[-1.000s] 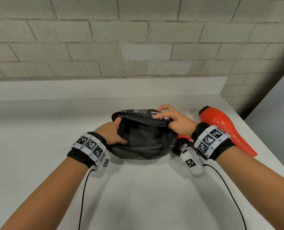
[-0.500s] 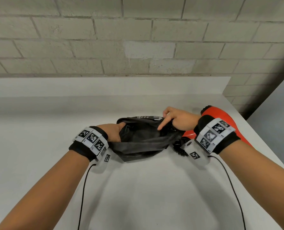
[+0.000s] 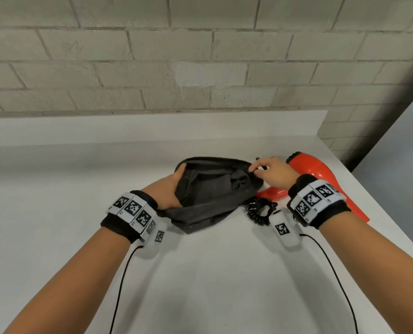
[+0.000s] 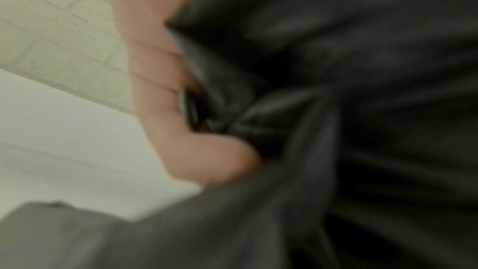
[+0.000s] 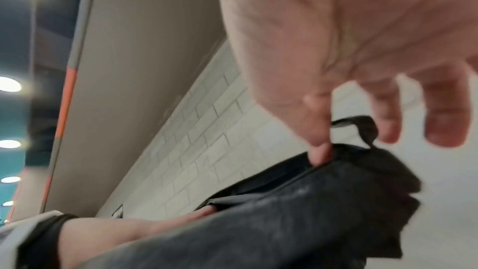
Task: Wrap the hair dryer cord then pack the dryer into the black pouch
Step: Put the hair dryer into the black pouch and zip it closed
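Note:
The black pouch (image 3: 210, 196) lies on the white counter (image 3: 212, 273) with its mouth pulled wide. My left hand (image 3: 170, 189) grips the pouch's left rim, fingers inside; in the left wrist view the thumb (image 4: 207, 161) presses the dark fabric (image 4: 349, 109). My right hand (image 3: 270, 171) pinches the pouch's far right rim; the right wrist view shows thumb and forefinger (image 5: 319, 150) on the pouch edge (image 5: 297, 201), other fingers spread. The red hair dryer (image 3: 318, 174) lies to the right, partly behind my right wrist. Its black coiled cord (image 3: 259, 209) sits bunched by the handle.
A grey brick wall (image 3: 200, 56) rises behind the counter's raised white backsplash (image 3: 152, 126). The counter's right edge (image 3: 393, 227) runs diagonally just beyond the dryer. Thin black cables (image 3: 121, 285) trail from both wristbands.
The pouch mouth has been pulled wider. My right hand moved from the pouch's middle rim to its far right edge, and the left hand shifted its grip deeper on the left rim.

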Tool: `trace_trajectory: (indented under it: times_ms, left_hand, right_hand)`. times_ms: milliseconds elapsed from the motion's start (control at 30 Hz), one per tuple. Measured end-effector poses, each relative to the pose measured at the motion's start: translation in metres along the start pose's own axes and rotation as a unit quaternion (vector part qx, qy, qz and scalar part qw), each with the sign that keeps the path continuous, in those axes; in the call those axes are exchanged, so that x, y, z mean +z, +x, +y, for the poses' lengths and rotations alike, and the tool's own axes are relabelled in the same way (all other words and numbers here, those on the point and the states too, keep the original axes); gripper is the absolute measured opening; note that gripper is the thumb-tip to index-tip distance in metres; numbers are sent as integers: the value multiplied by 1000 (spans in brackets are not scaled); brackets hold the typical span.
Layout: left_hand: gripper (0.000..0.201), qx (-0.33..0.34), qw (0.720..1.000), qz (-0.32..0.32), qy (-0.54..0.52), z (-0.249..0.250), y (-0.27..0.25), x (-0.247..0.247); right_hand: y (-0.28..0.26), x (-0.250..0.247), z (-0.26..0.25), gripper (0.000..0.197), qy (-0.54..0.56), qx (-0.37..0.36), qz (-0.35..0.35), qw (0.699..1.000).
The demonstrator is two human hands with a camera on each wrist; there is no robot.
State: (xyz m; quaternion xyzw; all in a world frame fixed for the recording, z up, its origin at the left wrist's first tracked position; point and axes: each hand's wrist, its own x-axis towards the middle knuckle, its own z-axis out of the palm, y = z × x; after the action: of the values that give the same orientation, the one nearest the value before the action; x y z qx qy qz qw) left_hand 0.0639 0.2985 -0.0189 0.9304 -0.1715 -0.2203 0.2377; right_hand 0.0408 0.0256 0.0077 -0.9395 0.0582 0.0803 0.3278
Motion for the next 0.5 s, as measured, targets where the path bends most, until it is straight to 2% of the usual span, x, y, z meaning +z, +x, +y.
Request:
trace_trajectory:
  times_ms: [67,100,233,300,367,433,500]
  left_hand:
    - [121,8,998,57,-6,-2,3,-4]
    - [119,11,997,71,-3,-2,4,-5]
    - [89,-18,993,116,1,5,5,-2]
    - [67,-16,983,180,-32,11,3,1]
    - [43,-3,973,225,-54,15,2,3]
    - [32,-4,973,225,-45,18,2,4]
    - [36,-6,979,202,-23,21,2,2]
  right_hand:
    - [-8,-7,13,23,-41,50,61,996]
    - [-12,-9,20,29,-85,85,58,991]
    - [-22,-5,42,51,-199,193,-54,959]
    - [-25,-2,47,55,-127,220,-67,965]
    - [-23,2,54,51,-36,217,-53,974]
    - [-19,5,62,50,-20,207,-35,978]
    - [-11,6,69,56,-6,180,-19,983]
